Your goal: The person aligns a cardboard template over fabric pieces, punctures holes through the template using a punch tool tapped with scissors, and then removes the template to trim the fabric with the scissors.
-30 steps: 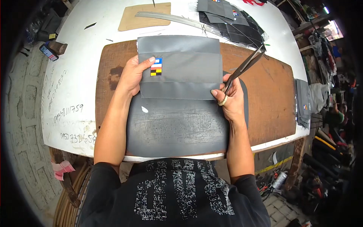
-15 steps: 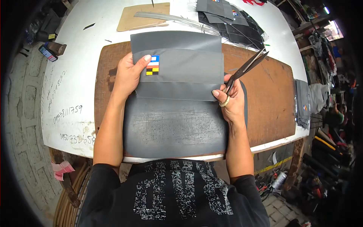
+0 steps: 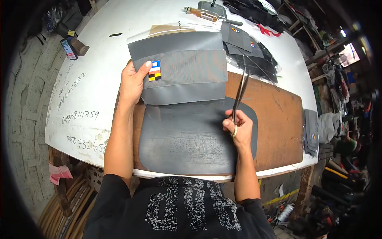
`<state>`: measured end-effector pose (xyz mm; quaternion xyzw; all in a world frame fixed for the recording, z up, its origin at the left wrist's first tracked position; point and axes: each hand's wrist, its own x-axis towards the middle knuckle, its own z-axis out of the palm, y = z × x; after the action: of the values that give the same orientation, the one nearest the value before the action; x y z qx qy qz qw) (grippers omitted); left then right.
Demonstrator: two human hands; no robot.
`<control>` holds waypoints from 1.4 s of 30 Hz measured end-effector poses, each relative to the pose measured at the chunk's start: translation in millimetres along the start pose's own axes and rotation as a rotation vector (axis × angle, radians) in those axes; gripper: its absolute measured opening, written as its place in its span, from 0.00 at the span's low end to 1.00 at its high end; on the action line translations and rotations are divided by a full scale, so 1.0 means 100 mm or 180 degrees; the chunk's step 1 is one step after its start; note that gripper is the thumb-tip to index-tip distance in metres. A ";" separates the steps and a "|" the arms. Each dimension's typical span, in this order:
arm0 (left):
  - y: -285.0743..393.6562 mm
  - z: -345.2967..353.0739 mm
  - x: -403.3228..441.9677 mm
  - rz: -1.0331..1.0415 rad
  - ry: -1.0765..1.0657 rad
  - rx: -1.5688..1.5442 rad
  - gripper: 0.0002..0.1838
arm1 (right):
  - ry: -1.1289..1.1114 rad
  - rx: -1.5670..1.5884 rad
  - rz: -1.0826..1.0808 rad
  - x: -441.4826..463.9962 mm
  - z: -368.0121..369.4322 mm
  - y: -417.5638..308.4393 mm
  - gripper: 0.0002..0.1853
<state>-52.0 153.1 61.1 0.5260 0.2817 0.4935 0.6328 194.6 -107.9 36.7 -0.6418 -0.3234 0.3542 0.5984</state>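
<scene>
My left hand (image 3: pixel 133 81) grips the left edge of a grey panel (image 3: pixel 191 65), its thumb lying beside a small colourful patch (image 3: pixel 154 71). The panel is raised above a black cutting mat (image 3: pixel 187 139), with a stitched band across its middle. In my right hand (image 3: pixel 240 129) are dark scissors (image 3: pixel 240 95), blades pointing up and away from me, fingers at the handles. That hand is apart from the panel, over the right part of the mat. The fingers of my left hand are partly hidden behind the panel.
Under the mat lies a brown board (image 3: pixel 278 123) on the white table (image 3: pixel 87 95). Stacked grey pieces (image 3: pixel 250 51) lie at the back right, more pieces (image 3: pixel 310 131) at the right edge. A bottle (image 3: pixel 203 14) is at the back; a phone (image 3: pixel 68 49) is at the left.
My right hand has let go of the panel's lower right corner and moved down with the scissors, whose blades now point more upright. The panel has shifted left, and the camera view has turned.
</scene>
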 end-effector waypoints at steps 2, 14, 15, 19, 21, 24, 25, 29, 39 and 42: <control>0.02 0.00 0.00 0.0034 -0.0035 -0.0069 0.13 | -0.0051 -0.0222 0.0094 -0.04 0.04 -0.03 0.22; 0.03 0.05 -0.05 -0.0046 -0.0260 -0.0055 0.14 | -0.0312 -0.0565 0.0135 -0.23 0.12 -0.07 0.24; 0.02 0.05 -0.05 -0.0031 -0.0250 -0.0058 0.14 | -0.0311 -0.0569 0.0117 -0.22 0.12 -0.08 0.24; -0.04 0.05 -0.05 -0.0034 -0.0214 -0.0025 0.14 | -0.0288 -0.0600 0.0101 -0.21 0.13 -0.08 0.24; -0.04 0.06 -0.05 -0.0036 -0.0219 -0.0027 0.14 | -0.0265 -0.0622 0.0103 -0.20 0.14 -0.07 0.24; -0.02 0.08 -0.06 -0.0017 -0.0234 -0.0039 0.14 | -0.0227 -0.0667 0.0063 -0.19 0.14 -0.07 0.24; -0.01 0.09 -0.07 -0.0031 -0.0222 -0.0009 0.14 | -0.0215 -0.0688 0.0041 -0.19 0.14 -0.07 0.24; -0.02 0.10 -0.08 -0.0043 -0.0214 -0.0027 0.15 | -0.0176 -0.0792 0.0032 -0.18 0.15 -0.10 0.24; -0.01 0.11 -0.09 -0.0001 -0.0298 -0.0075 0.16 | -0.0058 -0.0851 -0.0022 -0.18 0.16 -0.03 0.23; 0.01 0.12 -0.10 0.0008 -0.0317 -0.0076 0.17 | -0.0012 -0.0819 -0.0046 -0.19 0.17 -0.01 0.22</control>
<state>-45.4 139.3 64.0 0.5426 0.2433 0.4708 0.6517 170.4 -114.9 38.4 -0.7103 -0.3719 0.3066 0.5130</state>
